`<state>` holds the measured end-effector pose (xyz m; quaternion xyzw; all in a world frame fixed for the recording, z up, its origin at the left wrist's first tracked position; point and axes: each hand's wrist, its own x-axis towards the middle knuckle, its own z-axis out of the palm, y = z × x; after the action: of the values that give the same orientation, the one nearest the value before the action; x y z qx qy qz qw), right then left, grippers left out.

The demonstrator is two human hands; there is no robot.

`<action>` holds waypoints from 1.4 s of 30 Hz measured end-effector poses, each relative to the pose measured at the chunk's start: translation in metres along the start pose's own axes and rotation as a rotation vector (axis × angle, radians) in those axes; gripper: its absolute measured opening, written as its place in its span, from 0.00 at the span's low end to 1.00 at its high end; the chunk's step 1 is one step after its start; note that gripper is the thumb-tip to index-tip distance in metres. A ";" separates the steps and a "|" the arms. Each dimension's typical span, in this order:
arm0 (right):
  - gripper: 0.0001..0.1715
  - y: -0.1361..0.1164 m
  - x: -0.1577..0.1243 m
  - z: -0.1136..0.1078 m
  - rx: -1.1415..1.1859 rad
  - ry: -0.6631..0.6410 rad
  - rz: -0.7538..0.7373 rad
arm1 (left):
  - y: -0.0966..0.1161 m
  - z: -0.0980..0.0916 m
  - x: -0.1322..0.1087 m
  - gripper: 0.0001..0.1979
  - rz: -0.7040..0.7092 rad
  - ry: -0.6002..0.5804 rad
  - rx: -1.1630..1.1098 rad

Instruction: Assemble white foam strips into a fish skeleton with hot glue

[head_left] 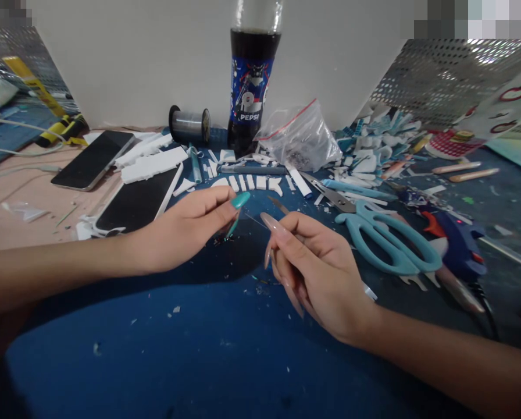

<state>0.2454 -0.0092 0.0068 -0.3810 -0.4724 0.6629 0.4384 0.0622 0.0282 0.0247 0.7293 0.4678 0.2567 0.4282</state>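
My left hand (195,227), with teal nails, is closed in a pinch above the blue work surface (156,349). Its fingers hide what they hold. My right hand (317,267), with long pale nails, pinches a thin strand (254,219) between thumb and index finger. That strand stretches across the small gap to the left fingertips. A pointed brownish tip (278,205) shows just behind the right index finger; whether it is held, I cannot tell. Beyond both hands lies a row of small white pieces (249,183).
Blue-handled scissors (393,238) and a blue glue gun (461,244) lie at right. Behind stand a Pepsi bottle (252,87), a spool (189,124) and a zip bag (304,139). White scraps (369,145) pile at back right. Two phones, one black (93,160), lie at left.
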 end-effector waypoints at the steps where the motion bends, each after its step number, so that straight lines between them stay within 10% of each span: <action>1: 0.17 -0.001 -0.001 0.000 -0.011 -0.009 -0.010 | -0.001 0.004 -0.002 0.15 -0.036 -0.041 -0.172; 6: 0.18 -0.004 -0.009 0.000 -0.110 -0.002 -0.075 | -0.003 0.017 -0.008 0.14 -0.153 -0.108 -0.583; 42: 0.21 -0.004 -0.010 0.004 -0.343 0.118 -0.114 | -0.002 0.015 -0.007 0.14 -0.189 -0.103 -0.613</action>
<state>0.2458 -0.0190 0.0123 -0.4612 -0.5725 0.5233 0.4309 0.0694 0.0166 0.0155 0.5316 0.4121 0.3073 0.6731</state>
